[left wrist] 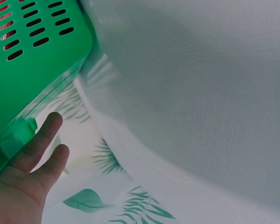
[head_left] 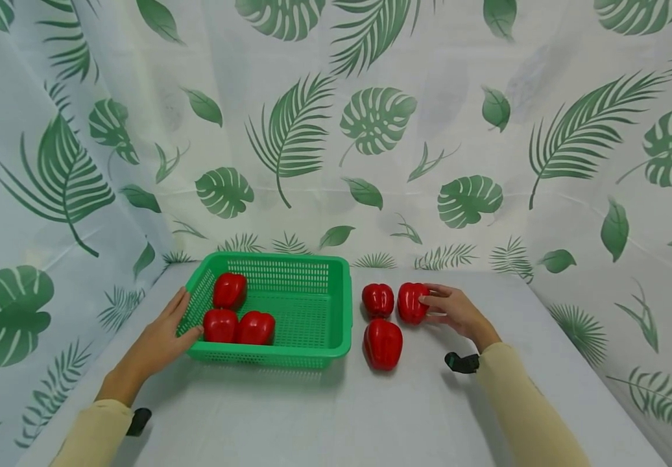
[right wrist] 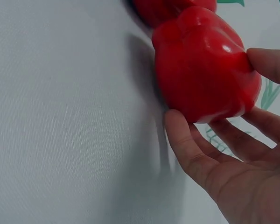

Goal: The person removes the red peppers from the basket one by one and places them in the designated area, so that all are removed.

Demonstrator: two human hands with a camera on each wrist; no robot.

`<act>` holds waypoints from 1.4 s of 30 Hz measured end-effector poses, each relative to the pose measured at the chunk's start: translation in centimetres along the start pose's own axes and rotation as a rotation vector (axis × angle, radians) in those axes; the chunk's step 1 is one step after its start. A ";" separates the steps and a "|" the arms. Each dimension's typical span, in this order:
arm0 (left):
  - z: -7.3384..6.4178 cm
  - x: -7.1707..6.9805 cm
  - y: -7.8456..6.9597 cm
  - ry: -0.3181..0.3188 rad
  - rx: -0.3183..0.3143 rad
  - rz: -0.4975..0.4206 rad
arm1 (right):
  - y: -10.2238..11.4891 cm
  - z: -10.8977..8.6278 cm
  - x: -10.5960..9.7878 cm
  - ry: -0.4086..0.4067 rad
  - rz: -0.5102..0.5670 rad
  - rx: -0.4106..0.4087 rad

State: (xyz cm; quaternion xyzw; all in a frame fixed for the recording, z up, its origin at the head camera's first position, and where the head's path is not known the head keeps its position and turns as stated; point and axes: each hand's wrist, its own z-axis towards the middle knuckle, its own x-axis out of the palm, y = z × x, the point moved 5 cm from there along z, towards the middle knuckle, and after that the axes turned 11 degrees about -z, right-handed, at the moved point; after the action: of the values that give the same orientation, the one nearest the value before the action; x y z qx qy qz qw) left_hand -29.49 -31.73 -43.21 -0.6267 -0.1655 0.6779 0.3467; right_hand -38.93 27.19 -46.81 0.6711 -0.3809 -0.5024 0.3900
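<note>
A green plastic basket point(head_left: 289, 351) stands on the table with three red bell peppers point(head_left: 230, 291) in its left part. My left hand point(head_left: 157, 338) lies along the basket's left end, its fingers extended and the thumb near the front corner; the left wrist view shows spread fingers point(left wrist: 54, 122) beside the end wall. To the right of the basket, my right hand point(head_left: 454, 312) holds a red bell pepper point(right wrist: 205, 70) with thumb and fingers spread around its near side. Two other red bell peppers point(head_left: 378, 300) point(head_left: 383, 344) sit just left of it, close together.
The white table point(head_left: 371, 415) runs up to a hanging leaf-print sheet point(head_left: 312, 130) at the back and both sides. A dark wrist device point(head_left: 462, 362) shows by the right sleeve and another point(head_left: 139, 421) by the left.
</note>
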 end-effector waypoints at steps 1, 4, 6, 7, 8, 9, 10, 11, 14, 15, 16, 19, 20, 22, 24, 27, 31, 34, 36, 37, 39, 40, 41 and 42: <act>0.0 0.0 0.0 0.000 0.002 0.002 | 0.0 0.0 0.1 0.003 0.000 -0.003; -0.1 -0.1 0.1 -0.001 0.007 0.003 | 0.0 -0.1 0.4 0.010 -0.006 -0.008; -0.2 -0.1 0.1 0.000 0.004 0.001 | 0.1 -0.1 0.6 0.010 -0.011 -0.007; -0.2 0.0 0.1 0.000 0.002 0.001 | 0.1 -0.2 0.6 0.010 -0.016 -0.008; -0.2 0.0 0.1 0.001 -0.001 0.000 | 0.1 -0.2 0.6 0.010 -0.020 -0.010; -0.2 0.0 0.1 0.001 -0.003 -0.002 | 0.1 -0.2 0.7 0.010 -0.021 -0.010; -0.2 0.0 0.1 0.002 -0.007 -0.002 | 0.1 -0.2 0.7 0.009 -0.023 -0.010; -0.2 0.1 0.0 0.002 -0.011 -0.003 | 0.2 -0.2 0.7 0.009 -0.027 -0.013; -0.2 0.0 0.0 0.003 -0.015 0.000 | 0.3 -0.3 0.6 0.010 -0.039 -0.022; -0.2 0.0 0.0 0.004 -0.015 0.000 | 0.3 -0.4 0.5 0.008 -0.044 -0.025; -0.2 0.0 0.0 0.004 -0.014 0.001 | 0.4 -0.5 0.4 0.003 -0.048 -0.028; -0.1 0.0 0.0 0.004 -0.010 0.002 | 0.6 -0.6 -0.1 -0.015 -0.057 -0.035; 0.0 0.0 0.0 0.003 -0.009 0.003 | 0.7 -0.7 -0.3 -0.022 -0.058 -0.035; 0.0 0.0 0.0 0.001 -0.007 0.006 | 0.9 -0.7 -0.6 -0.039 -0.058 -0.041; 0.0 0.0 -0.1 -0.001 -0.007 0.005 | 1.2 -0.8 -0.9 -0.059 -0.052 -0.043; 0.1 0.1 -0.1 -0.006 -0.009 0.001 | 2.0 -0.7 -1.1 -0.088 -0.040 -0.047; 0.1 0.1 -0.2 -0.013 -0.008 -0.003 | 3.2 -0.4 -1.2 -0.102 -0.029 -0.059; 0.0 0.1 -0.1 -0.014 -0.009 -0.002 | 3.9 -0.2 -1.1 -0.102 -0.019 -0.078; 0.0 0.1 -0.1 -0.013 -0.010 -0.005 | 4.3 0.0 -1.1 -0.102 -0.012 -0.086; 0.0 0.1 -0.1 -0.012 -0.010 -0.004 | 4.5 0.0 -1.0 -0.104 -0.013 -0.092; 0.0 0.1 -0.1 -0.009 -0.011 -0.006 | 4.9 0.1 -0.8 -0.106 -0.006 -0.104; 0.0 0.1 -0.1 -0.008 -0.011 -0.007 | 5.1 0.0 -0.7 -0.105 -0.002 -0.108; 0.0 0.1 -0.1 -0.008 -0.010 -0.007 | 5.4 0.0 -0.6 -0.106 0.002 -0.112; 0.1 0.1 -0.1 -0.008 -0.010 -0.007 | 5.7 0.0 -0.4 -0.105 0.007 -0.117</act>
State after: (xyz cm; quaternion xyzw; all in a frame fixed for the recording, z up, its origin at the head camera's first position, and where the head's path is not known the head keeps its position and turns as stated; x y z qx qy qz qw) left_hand -29.50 -31.55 -43.19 -0.6252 -0.1723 0.6784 0.3454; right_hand -39.65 25.28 -41.48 0.6184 -0.3732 -0.5569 0.4101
